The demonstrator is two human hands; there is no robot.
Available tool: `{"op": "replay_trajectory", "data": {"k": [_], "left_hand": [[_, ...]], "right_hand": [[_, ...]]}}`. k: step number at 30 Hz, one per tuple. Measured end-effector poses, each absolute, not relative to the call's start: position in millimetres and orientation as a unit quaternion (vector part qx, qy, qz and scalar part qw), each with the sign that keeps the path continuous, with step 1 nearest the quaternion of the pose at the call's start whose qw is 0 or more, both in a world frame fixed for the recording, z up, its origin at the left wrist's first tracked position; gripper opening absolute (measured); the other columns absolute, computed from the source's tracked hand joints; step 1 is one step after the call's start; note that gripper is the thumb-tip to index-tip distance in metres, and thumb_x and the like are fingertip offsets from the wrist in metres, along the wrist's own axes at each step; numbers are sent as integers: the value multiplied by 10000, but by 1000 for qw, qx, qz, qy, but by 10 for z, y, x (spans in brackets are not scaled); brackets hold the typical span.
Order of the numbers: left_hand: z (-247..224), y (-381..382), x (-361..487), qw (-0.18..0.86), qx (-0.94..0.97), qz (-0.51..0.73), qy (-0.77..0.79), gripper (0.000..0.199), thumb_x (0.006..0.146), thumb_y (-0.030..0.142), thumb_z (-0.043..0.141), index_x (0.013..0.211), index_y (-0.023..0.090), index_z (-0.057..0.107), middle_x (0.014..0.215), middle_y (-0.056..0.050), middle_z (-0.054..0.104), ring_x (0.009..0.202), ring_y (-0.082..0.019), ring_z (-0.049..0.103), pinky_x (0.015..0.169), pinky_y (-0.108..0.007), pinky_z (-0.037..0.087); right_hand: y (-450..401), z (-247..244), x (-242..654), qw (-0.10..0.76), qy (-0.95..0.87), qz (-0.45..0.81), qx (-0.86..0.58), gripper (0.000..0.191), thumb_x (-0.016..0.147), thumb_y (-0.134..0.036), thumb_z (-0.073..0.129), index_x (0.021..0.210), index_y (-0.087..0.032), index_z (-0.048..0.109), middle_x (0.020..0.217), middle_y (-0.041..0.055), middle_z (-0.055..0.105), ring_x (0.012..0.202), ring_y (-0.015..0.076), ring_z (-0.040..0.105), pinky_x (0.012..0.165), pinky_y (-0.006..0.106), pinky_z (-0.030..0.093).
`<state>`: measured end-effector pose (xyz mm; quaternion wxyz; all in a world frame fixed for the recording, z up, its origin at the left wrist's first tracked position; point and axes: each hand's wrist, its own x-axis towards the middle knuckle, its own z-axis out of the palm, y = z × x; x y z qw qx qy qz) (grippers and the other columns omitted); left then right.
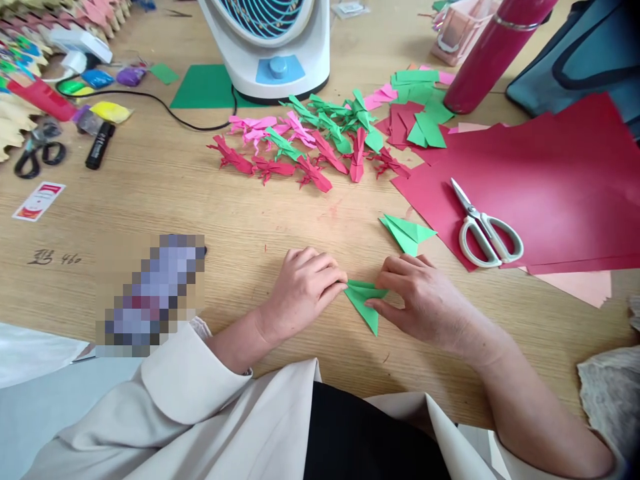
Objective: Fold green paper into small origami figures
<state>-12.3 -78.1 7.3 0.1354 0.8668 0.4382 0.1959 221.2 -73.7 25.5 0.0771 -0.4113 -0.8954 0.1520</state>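
Between my two hands is a green folded paper (pixel 367 305), its pointed end toward me. My left hand (pixel 306 288) is closed, pinching the paper's left corner. On the right side, my right hand (pixel 417 297) grips it between thumb and fingers. Just beyond the right hand lies a second green folded paper (pixel 406 233), flat on the wooden table (pixel 280 220). Farther back sit several folded paper figures (pixel 315 175) in red, pink and green.
Scissors with white handles (pixel 485 233) rest on red paper sheets (pixel 550 187) at right. A fan (pixel 273 67) stands at the back, beside a red bottle (pixel 493 50). On the left are a blurred-out object (pixel 155 287), a black marker (pixel 100 145) and black-handled scissors (pixel 40 153).
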Motion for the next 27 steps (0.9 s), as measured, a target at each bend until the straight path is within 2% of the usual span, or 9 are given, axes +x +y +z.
{"op": "replay_trajectory", "data": {"k": [13,27], "left_hand": [[89,-721,-189,210,829,215,472,92,912,246,645,835,208,677,836,8,642,878,-154,562,830,-319,359],[100,-709,-156,195,836,178,481,106,930,253,603,841,201,629,847,2,615,877,-172,546,796,-338,333]], "right_hand": [[-763,225,2148,84,-877,142,-451,316,919,-389,614,682,-187,557,757,34,554,772,206,520,725,349,336],[-755,174,2170,93,-858,189,-468,287,931,-356,596,703,-184,565,781,38,561,783,197,523,733,343,346]]}}
